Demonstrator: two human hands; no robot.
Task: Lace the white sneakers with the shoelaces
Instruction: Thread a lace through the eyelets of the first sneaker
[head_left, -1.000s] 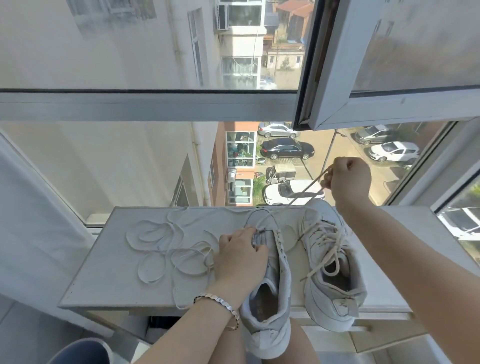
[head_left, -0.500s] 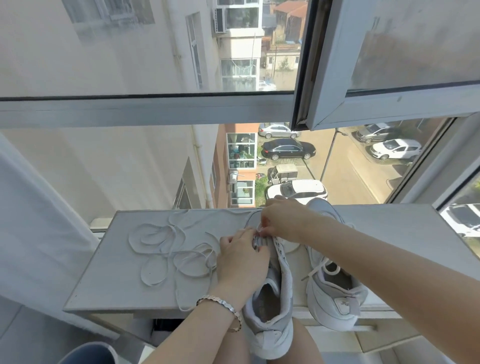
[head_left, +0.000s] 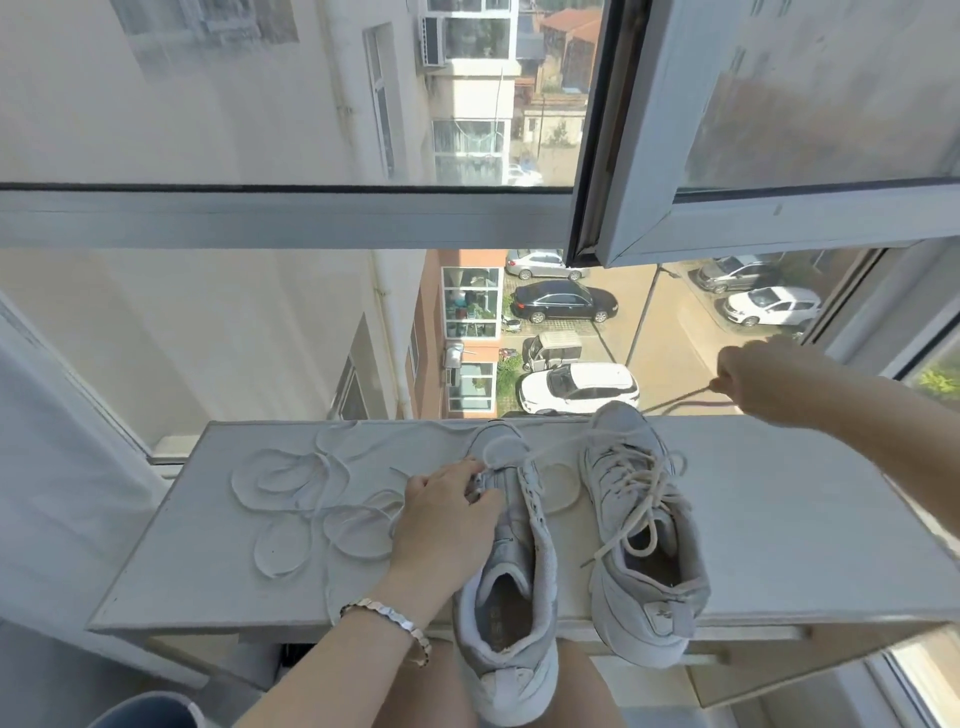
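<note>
On the pale matte tabletop (head_left: 779, 519), my left hand (head_left: 447, 519) pins the unlaced white mesh sneaker (head_left: 511, 587); my right hand (head_left: 753, 382), beyond the laced sneaker (head_left: 639, 525), pinches the flat white shoelace (head_left: 675, 402) taut.

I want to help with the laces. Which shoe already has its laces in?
The right-hand sneaker, the one no hand touches, has laces crisscrossed up its front. The left-hand sneaker, held by the left hand, is only being started.
</note>
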